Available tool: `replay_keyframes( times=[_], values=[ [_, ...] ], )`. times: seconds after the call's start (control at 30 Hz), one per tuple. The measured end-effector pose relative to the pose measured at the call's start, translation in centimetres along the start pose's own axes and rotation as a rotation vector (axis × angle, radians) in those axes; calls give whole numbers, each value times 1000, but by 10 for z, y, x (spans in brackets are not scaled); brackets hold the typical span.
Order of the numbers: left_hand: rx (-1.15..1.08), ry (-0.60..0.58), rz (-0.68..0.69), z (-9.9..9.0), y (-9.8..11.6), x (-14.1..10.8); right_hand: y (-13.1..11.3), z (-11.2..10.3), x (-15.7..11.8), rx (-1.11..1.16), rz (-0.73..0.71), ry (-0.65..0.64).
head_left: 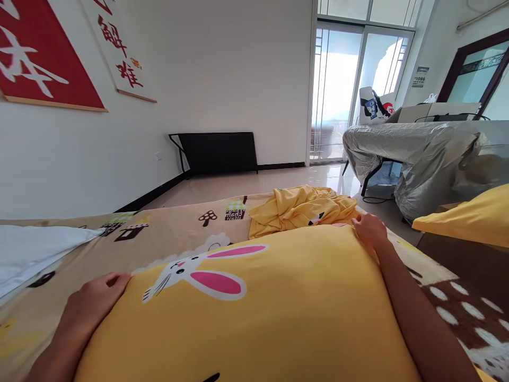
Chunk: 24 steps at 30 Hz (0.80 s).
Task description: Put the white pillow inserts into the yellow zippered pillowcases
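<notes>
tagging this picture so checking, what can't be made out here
Head view throughout:
left hand: most fingers hidden by the hand itself
rabbit-print pillow: near end cut off by bottom edge
white item: cut off by left edge
wall notice: text too small

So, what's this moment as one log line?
Left hand: holding yellow pillow, far left corner | Right hand: holding far right corner | Crumpled yellow cloth: beyond pillow, on patterned blanket

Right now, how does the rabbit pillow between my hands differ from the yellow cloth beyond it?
The rabbit pillow looks filled out and mostly smooth; the yellow cloth is crumpled. The pillow has your left hand and right hand at its far corners; the cloth lies heaped on the patterned blanket. Both are yellow.
</notes>
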State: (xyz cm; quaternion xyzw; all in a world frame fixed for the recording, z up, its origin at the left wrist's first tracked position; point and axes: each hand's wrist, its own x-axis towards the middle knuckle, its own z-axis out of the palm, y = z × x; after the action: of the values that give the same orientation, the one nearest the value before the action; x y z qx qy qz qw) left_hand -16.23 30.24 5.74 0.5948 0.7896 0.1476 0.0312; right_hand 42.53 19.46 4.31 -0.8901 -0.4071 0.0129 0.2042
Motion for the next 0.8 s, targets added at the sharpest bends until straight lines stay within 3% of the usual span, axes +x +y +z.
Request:
replay_keyframes(
  times=[0.07, 0.17, 0.23, 0.3, 0.4, 0.57, 0.7, 0.8],
  values=[
    [-61, 6, 127, -8, 14, -21, -18, -18, -20, 83, -178, 3],
    [-232, -14, 605, -10, 48, -71, -53, -30, -56, 326, -601, -132],
    [-202, -122, 913, -3, 72, -104, -72, -24, -74, 353, -839, -290],
    [-97, -245, 1057, 4, 89, -125, -81, -10, -81, 282, -947, -404],
    [5, -327, 1036, 10, 99, -133, -79, 10, -75, 211, -870, -410],
    [8, -303, 969, 5, 97, -119, -65, 24, -62, 248, -750, -353],
    [-33, -225, 915, 10, 94, -114, -55, 25, -67, 307, -642, -270],
    [-44, -106, 804, 17, 72, -110, -34, 20, -78, 315, -559, -213]
  ],
)
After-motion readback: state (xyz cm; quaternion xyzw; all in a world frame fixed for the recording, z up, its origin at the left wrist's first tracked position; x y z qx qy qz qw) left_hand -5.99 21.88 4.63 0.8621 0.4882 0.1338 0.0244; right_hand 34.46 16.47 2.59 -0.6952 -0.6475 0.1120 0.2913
